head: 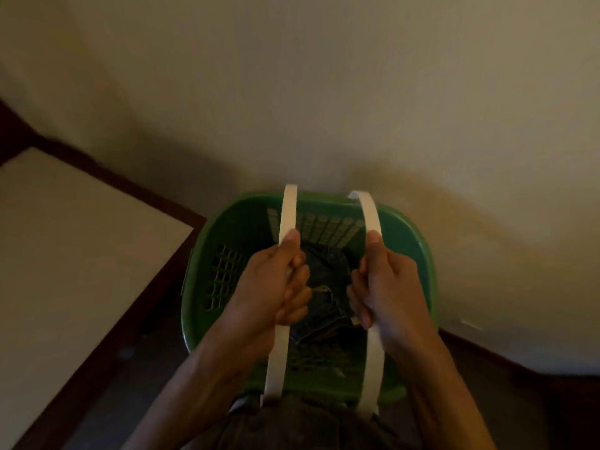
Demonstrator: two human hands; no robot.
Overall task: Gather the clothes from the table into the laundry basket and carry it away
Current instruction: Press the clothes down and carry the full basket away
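Hands (272, 284) grip basket (418, 254) handles (287, 216); handles run front-to-back; denim (324, 287), probably, inside.

Head view, steeply downward, near basket (409, 235)

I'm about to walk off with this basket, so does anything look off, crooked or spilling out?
Nothing stands out. The left hand and right hand each grip one white handle of the green basket. The dark clothes lie low inside, none hanging over the rim. The picture is dim, so fine damage would not show.
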